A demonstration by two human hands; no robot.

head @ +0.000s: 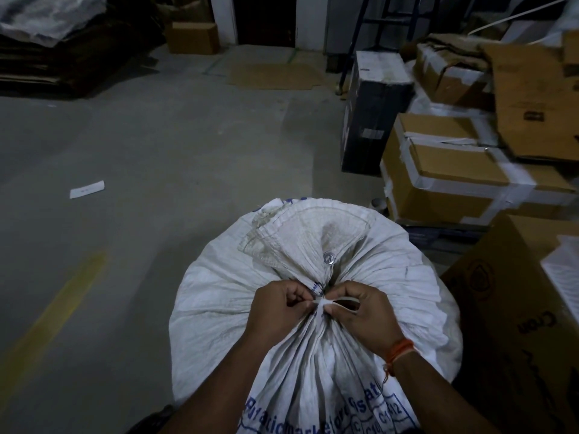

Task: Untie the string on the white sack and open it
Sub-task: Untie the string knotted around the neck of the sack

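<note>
A big white woven sack with blue print stands full on the floor in front of me, its mouth gathered into a tight neck. A flat white string is knotted around that neck, with a loop sticking out to the right. My left hand pinches the string at the knot from the left. My right hand grips the loop and knot from the right; an orange band circles its wrist. The loose flap of the sack mouth, with a metal eyelet, fans out beyond the knot.
Taped cardboard boxes are stacked to the right, with a dark box behind them and another carton close to the sack. Bare concrete floor with a yellow line lies to the left. A paper slip lies there.
</note>
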